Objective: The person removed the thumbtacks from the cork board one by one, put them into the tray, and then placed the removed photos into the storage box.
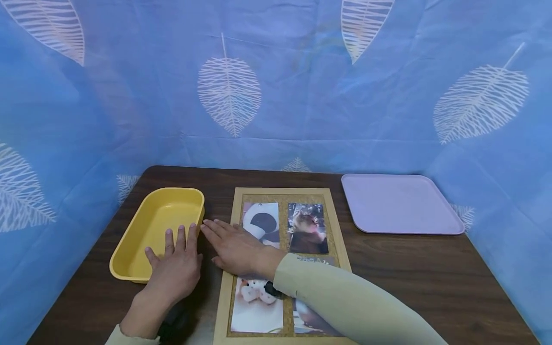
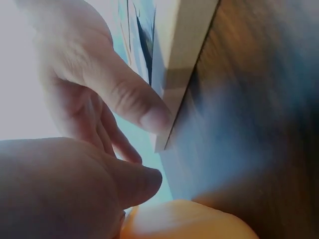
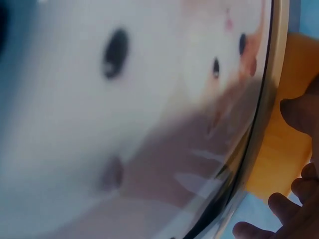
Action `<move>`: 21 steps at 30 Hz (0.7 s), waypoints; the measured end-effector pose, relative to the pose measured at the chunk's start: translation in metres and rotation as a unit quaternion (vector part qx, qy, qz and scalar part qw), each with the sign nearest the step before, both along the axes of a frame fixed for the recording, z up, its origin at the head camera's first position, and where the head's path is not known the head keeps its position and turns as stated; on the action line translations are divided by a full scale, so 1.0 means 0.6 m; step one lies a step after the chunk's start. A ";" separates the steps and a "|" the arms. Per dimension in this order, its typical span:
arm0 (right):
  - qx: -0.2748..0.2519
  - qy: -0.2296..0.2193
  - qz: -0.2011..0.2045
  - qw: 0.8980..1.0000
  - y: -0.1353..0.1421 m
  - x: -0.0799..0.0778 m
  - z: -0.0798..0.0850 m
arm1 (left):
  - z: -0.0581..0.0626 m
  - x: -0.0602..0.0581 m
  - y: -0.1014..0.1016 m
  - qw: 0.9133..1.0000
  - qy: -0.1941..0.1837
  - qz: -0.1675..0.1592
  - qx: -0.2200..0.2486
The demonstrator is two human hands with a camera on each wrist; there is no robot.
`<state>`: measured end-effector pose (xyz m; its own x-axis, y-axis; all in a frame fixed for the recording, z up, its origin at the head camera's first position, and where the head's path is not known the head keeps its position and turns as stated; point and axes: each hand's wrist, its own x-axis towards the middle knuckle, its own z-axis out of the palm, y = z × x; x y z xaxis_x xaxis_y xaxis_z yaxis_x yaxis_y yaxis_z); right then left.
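My left hand (image 1: pixel 176 273) lies over the near right part of a yellow plastic tub (image 1: pixel 133 258), fingers straight and spread, fingertips at its right side. Across the board reaches my right hand (image 1: pixel 241 249), its fingers extended leftward to the tub's right wall. Beneath that forearm is a wooden-framed board (image 1: pixel 340 239) with several photos on it, such as a dark photo (image 1: pixel 308 239) and a white plush-toy photo (image 1: pixel 258 311). The right sleeve hides part of the lower photos. In the left wrist view, the board's edge (image 2: pixel 174 74) stands beside the hands.
A lilac tray (image 1: pixel 401 203) lies at the table's back right. Dark wood-grain tabletop (image 1: pixel 414 273) extends between the board and the right edge. Blue cloth (image 1: pixel 302 96) with white leaf prints hangs behind and on both sides.
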<state>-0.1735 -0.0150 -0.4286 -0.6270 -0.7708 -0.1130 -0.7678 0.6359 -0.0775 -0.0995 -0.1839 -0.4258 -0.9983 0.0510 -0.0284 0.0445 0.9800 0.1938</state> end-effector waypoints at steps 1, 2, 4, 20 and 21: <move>0.001 0.002 -0.002 1.000 0.002 0.001 0.000 | -0.001 0.003 -0.003 1.000 0.000 0.000 -0.001; 0.002 0.004 -0.006 1.000 0.004 0.002 0.000 | -0.002 0.005 -0.007 1.000 0.001 0.001 -0.003; 0.004 0.007 -0.012 1.000 0.008 0.003 -0.001 | -0.004 0.010 -0.014 1.000 -0.003 0.002 -0.005; 0.012 -0.015 -0.026 0.999 0.035 0.004 -0.010 | -0.008 0.015 -0.038 0.999 -0.029 0.016 -0.003; 0.009 -0.018 -0.025 0.999 0.038 0.004 -0.010 | -0.008 0.015 -0.038 1.000 -0.026 0.014 -0.003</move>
